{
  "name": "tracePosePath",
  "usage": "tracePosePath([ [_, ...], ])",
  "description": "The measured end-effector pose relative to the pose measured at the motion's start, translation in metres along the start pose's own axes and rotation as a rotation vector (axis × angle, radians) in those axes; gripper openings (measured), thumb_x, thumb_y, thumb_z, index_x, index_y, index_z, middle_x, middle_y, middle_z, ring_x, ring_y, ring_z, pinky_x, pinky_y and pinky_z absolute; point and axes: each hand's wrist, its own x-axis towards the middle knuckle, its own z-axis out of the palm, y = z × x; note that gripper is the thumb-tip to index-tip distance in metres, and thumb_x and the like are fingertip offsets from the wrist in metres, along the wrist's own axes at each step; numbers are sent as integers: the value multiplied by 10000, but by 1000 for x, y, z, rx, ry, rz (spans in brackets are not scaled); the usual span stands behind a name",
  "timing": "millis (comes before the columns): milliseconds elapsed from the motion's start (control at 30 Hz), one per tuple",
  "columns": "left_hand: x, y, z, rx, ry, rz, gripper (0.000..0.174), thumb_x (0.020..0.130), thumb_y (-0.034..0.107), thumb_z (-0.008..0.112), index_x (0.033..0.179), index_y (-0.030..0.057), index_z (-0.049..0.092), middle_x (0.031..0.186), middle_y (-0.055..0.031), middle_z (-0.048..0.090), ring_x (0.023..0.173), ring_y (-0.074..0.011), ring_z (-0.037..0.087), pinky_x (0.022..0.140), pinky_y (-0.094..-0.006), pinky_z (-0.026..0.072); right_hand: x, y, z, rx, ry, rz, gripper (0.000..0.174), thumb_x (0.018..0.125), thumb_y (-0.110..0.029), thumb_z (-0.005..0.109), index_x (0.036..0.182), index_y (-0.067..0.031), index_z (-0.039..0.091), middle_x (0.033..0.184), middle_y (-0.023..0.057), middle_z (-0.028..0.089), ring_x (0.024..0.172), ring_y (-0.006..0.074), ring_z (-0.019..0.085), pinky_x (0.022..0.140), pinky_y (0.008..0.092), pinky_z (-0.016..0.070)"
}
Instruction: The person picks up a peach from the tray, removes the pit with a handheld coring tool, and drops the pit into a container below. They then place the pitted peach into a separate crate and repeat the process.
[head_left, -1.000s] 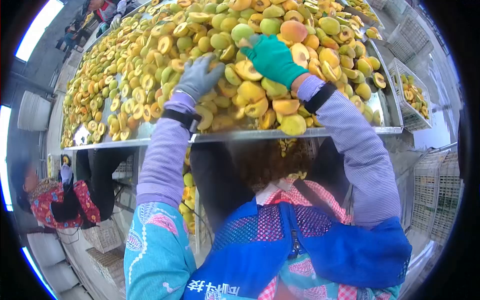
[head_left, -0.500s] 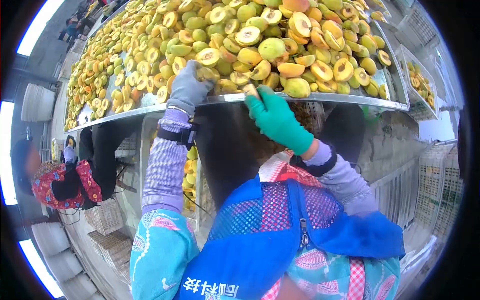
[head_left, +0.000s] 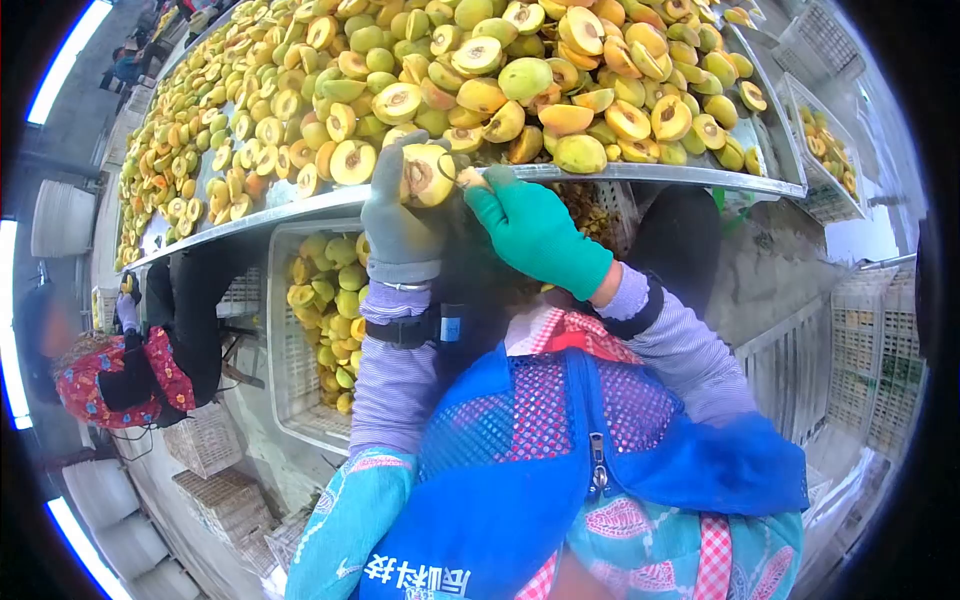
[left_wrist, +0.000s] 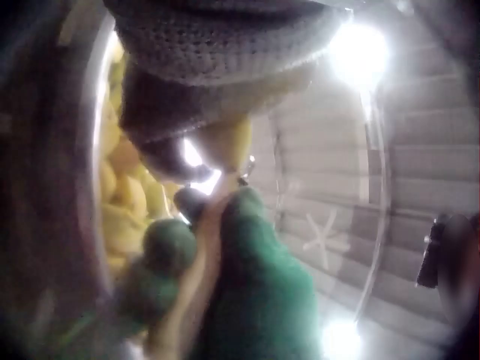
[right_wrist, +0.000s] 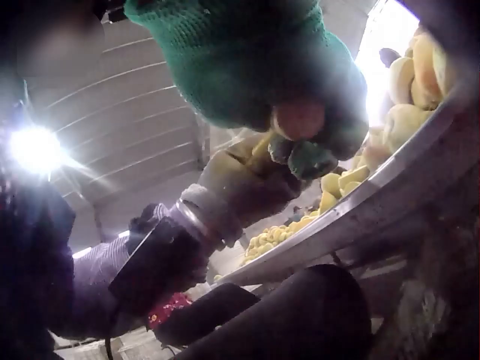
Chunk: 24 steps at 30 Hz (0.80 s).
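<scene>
My left hand (head_left: 398, 225), in a grey glove, holds a yellow peach half (head_left: 430, 176) just in front of the table edge, its cut face and brown pit showing. My right hand (head_left: 545, 235), in a green glove, grips a wooden-handled tool (left_wrist: 196, 281). A thin metal tip at the tool's end is right at the peach half in the head view. From the right wrist view, the round butt of the handle (right_wrist: 298, 120) pokes out of the green fist. Both hands meet close together over the lap.
A metal-edged table (head_left: 690, 178) carries a large heap of halved peaches (head_left: 380, 60). Below it at left stands a plastic crate (head_left: 280, 370) with peach pieces. Another crate (head_left: 840, 205) is at the right end. A person in a red flowered top (head_left: 105, 385) sits at left.
The right hand has come down from the heap to the table's front edge with the tool. The left hand has left the heap and now holds a peach half, turned up beside the right hand.
</scene>
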Motion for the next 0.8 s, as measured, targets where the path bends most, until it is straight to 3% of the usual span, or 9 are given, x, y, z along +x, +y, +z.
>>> tracePosePath([
  [233,-3,-8,-4,424,-84,196,281,825,36,610,1099,0,556,947,-119,646,855,-188,642,730,-292,512,1,-19,-11,-49,-69,2,309,938,-323,506,928,-14,507,604,197,578,552,388,591,465,486,451],
  [367,-6,-9,-2,458,-68,207,251,816,53,627,1050,-3,555,950,-127,651,844,-214,652,704,-303,512,-3,-19,-10,-74,-92,-12,335,946,-320,491,922,13,511,602,204,573,538,381,590,448,479,445],
  [433,-8,-9,-2,496,-77,220,258,875,169,544,1052,-20,556,927,-136,649,825,-219,647,718,-307,515,-4,-23,-17,-65,-166,45,300,938,-290,505,1011,1,515,659,218,586,593,398,586,491,499,432],
  [467,-8,-6,-2,536,-94,228,356,936,280,458,1065,-37,558,902,-144,647,809,-216,641,738,-307,519,-4,-25,-19,-60,-201,74,296,934,-275,512,1056,-6,517,688,225,592,620,407,585,512,509,426],
  [533,-7,-3,-3,657,-121,266,468,994,375,387,1077,-52,559,869,-146,643,783,-202,633,741,-296,523,-7,-18,-16,-5,-194,17,304,936,-277,509,1065,-2,516,695,235,591,621,414,580,514,512,422],
  [667,-11,-1,4,781,-59,385,233,911,182,524,998,-27,582,859,-110,645,740,-177,628,669,-295,506,-7,-15,-12,54,-195,-45,347,950,-322,480,928,23,508,627,231,568,578,411,584,483,505,434],
  [700,-11,-1,8,759,-23,416,148,872,101,576,960,-16,593,861,-97,647,727,-176,627,650,-306,497,-8,-16,-9,87,-182,3,319,947,-300,489,965,18,513,653,237,570,601,415,577,496,506,425],
  [800,-9,5,11,624,-67,288,228,895,199,575,925,-20,632,796,-71,642,694,-127,589,657,-268,477,-20,-15,1,106,-183,79,274,939,-237,506,1053,12,523,726,243,569,640,416,557,518,499,406],
])
